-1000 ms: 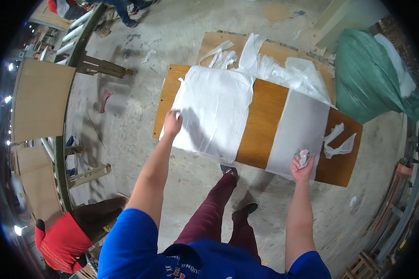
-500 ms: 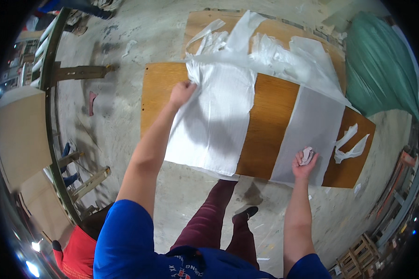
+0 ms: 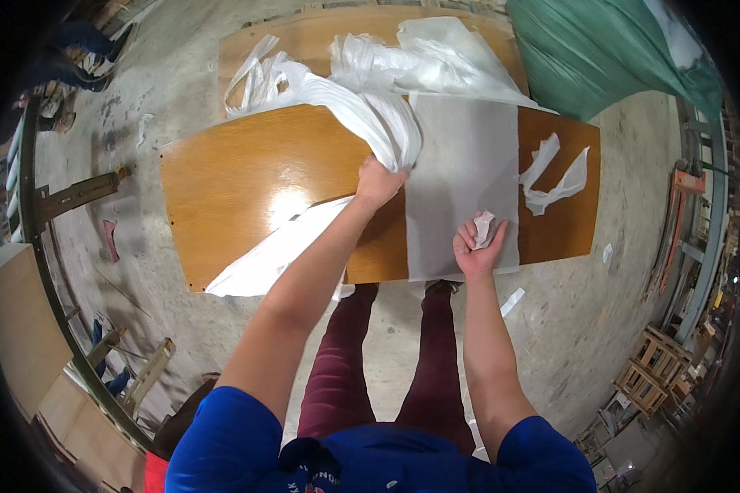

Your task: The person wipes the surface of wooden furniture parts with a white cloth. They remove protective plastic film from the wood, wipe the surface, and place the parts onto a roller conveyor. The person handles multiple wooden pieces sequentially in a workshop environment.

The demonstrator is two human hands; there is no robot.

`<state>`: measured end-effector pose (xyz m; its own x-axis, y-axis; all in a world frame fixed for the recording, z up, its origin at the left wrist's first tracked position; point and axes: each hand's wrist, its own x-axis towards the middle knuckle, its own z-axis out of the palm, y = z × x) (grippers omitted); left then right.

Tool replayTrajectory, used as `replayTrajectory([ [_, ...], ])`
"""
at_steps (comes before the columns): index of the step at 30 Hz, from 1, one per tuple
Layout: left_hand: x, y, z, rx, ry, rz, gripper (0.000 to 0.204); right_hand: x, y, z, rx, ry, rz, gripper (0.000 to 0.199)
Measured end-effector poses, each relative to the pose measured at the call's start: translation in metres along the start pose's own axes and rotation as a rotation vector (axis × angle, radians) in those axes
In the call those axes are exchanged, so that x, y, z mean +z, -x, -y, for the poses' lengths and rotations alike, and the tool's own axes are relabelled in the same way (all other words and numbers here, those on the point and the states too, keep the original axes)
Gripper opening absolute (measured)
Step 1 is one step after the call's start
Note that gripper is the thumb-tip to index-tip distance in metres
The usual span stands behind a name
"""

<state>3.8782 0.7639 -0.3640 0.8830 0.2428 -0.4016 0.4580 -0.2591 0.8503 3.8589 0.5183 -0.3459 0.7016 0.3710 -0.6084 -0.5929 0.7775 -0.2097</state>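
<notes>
White protective film [image 3: 370, 107], thin and crinkled like plastic wrap, is bunched in our left hand [image 3: 378, 182], whose fingers are closed around the gathered sheet above the glossy orange-brown wooden panel [image 3: 255, 177]. Half a second ago this film lay flat over the panel's left half; now it is lifted and dragged toward the far edge, baring smooth, lacquered wood that throws back a glare, so most of that side is stripped. A loose tail [image 3: 263, 259] trails over the near edge. Our right hand [image 3: 478, 246] pinches a small crumpled white wad [image 3: 484, 228] and rests on the matte grey-white strip [image 3: 464, 185] covering the panel's middle. Torn white scraps [image 3: 555, 177] lie on the right end. Beyond, a green tarpaulin [image 3: 608, 49] slumps on the rough concrete floor [image 3: 567, 329].
</notes>
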Motion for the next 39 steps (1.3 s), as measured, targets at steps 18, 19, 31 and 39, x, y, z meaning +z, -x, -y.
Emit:
replayTrajectory([
  [18, 0.227, 0.256, 0.066, -0.004, -0.884, 0.591, 0.027, -0.09, 0.097, 0.273, -0.121, 0.017, -0.019, 0.057],
  [19, 0.208, 0.299, 0.086, -0.054, -1.071, 0.77, 0.034, -0.097, 0.103, 0.29, -0.132, 0.033, -0.025, 0.057],
  [31, 0.228, 0.161, -0.056, -0.236, -0.683, 0.579, 0.054, -0.127, 0.12, 0.302, -0.106, -0.108, 0.128, 0.056],
  [39, 0.31, -0.024, -0.128, 0.184, -0.762, -0.353, 0.033, -0.111, 0.126, 0.31, -0.081, -0.143, 0.19, 0.056],
])
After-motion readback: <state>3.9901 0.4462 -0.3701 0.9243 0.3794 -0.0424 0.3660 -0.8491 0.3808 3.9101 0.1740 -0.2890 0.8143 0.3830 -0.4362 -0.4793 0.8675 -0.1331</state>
